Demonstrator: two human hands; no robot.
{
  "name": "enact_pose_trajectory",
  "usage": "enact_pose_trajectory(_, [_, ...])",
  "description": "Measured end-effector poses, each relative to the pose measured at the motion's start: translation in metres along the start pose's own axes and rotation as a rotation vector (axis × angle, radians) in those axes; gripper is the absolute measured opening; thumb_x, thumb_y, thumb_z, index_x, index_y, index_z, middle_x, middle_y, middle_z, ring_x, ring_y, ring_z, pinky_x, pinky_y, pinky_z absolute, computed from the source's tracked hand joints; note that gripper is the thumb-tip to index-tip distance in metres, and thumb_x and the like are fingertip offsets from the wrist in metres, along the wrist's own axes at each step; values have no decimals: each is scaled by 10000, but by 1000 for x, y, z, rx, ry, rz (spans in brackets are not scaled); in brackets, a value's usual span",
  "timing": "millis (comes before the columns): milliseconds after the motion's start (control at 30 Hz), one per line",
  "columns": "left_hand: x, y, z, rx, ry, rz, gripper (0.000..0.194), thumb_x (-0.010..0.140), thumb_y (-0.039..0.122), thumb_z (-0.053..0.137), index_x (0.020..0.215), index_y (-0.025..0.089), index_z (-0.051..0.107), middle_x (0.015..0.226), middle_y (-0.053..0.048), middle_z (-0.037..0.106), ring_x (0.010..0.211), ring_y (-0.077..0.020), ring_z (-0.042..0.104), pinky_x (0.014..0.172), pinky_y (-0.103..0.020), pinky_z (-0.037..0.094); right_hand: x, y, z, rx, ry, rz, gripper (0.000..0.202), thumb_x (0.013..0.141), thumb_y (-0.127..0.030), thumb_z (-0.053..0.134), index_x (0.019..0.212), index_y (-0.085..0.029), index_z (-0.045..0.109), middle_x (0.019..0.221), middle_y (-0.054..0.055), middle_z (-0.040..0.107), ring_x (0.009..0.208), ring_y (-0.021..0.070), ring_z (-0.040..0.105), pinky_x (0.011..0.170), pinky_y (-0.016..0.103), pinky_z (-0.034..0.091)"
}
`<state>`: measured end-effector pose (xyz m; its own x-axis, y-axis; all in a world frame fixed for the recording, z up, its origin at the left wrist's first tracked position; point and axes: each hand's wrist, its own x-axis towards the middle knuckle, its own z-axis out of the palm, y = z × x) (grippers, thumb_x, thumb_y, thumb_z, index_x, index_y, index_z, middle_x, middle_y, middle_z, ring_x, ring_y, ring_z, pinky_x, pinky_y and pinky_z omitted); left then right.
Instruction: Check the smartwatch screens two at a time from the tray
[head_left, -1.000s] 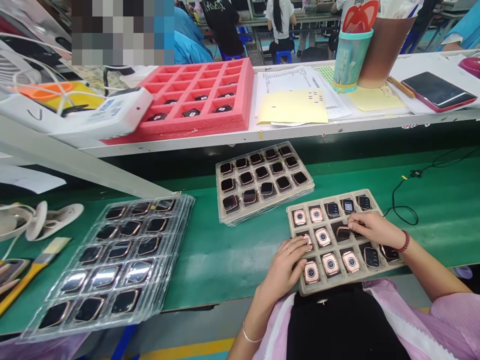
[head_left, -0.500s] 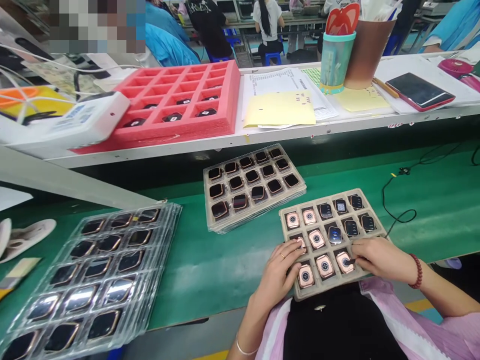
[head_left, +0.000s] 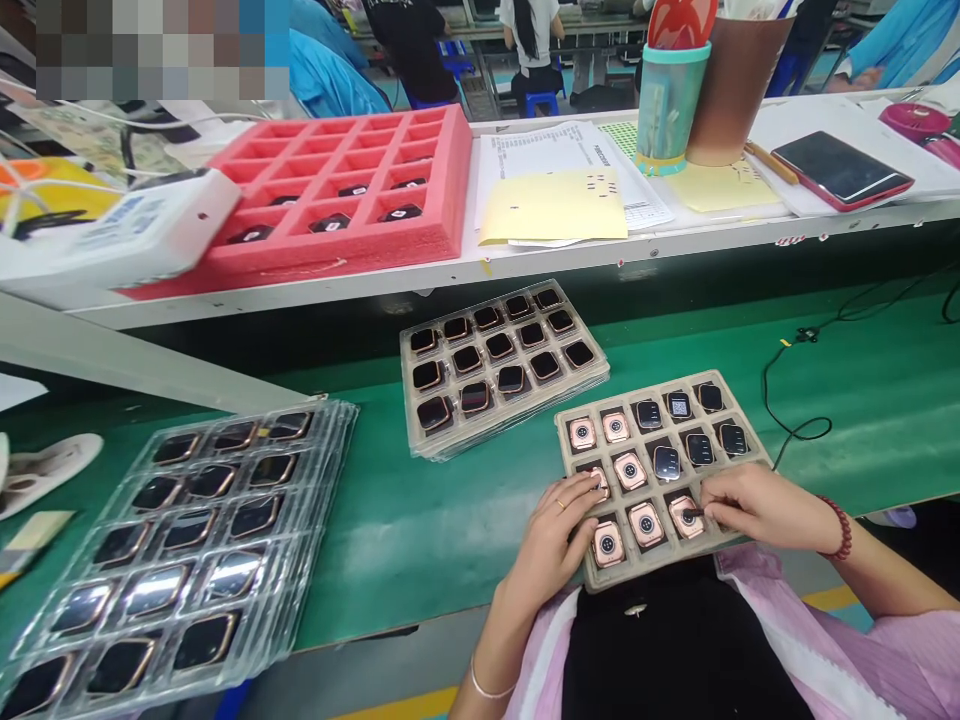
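A beige tray of smartwatches lies at the front edge of the bench. Several of its watches lie back up, pink-gold with round sensors, and others show dark screens, one with a square code. My right hand pinches the black end of a charging cable against the back of a front-row watch. The cable's run behind the hand is hidden. My left hand rests over the tray's left side, fingers outstretched onto a face-down watch, thumb apart near the front-left watch.
Stacked trays of dark-screened watches stand behind and at left. On the shelf are a pink foam tray, papers, cups and a phone. A black cord lies right. Other people sit beyond.
The view has shifted slightly. The blue mark on the middle-row watch screen has given way to pale lines, and the far-right back-row screen has darkened. Both hands keep their places on the tray.
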<state>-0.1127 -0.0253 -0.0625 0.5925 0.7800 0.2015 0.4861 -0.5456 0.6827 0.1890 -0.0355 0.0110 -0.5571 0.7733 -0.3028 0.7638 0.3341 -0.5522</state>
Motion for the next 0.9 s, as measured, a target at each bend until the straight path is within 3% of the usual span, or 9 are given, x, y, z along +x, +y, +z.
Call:
enact_pose_trajectory(133, [0, 0, 0, 3, 4, 5, 356, 877, 184, 467, 1226, 225, 521, 1285, -85, 545, 1245, -232, 445, 1026, -456, 391, -1, 2, 5, -164, -23, 10, 190, 831, -147, 472, 656, -201, 522, 658, 19, 622, 587, 172, 563, 521, 265, 290])
enact_pose_trajectory(300, [1, 1, 0, 6, 4, 3, 355, 878, 186, 464, 1225, 220, 527, 1286, -86, 547, 1247, -230, 447, 1028, -449, 394, -5, -6, -1, 26, -11, -39, 204, 903, -191, 418, 728, -198, 521, 674, 5, 601, 603, 147, 548, 568, 241, 341])
enact_pose_trajectory(533, [0, 0, 1, 6, 11, 0, 351, 876, 188, 467, 1219, 223, 533, 1282, -88, 550, 1245, -240, 450, 1024, -457, 394, 1, 10, 4, 12, 73, 150, 253, 917, -217, 394, 685, -200, 493, 618, 4, 580, 568, 157, 540, 549, 248, 326])
enact_pose_trajectory(733, [0, -1, 2, 0, 9, 9, 357, 871, 179, 477, 1223, 216, 524, 1289, -90, 542, 1250, -240, 438, 1028, -463, 384, 0, 11, 1, 192, -18, 52, 258, 917, -220, 394, 674, -203, 478, 563, -24, 529, 515, 131, 497, 513, 226, 329])
enact_pose_trajectory(900, [1, 0, 1, -4, 20, 7, 345, 871, 181, 479, 1210, 220, 533, 1274, -82, 555, 1245, -233, 447, 1023, -451, 392, 1, 14, 6, 40, 34, 139, 266, 916, -221, 396, 668, -202, 489, 584, -6, 561, 530, 147, 515, 519, 245, 318])
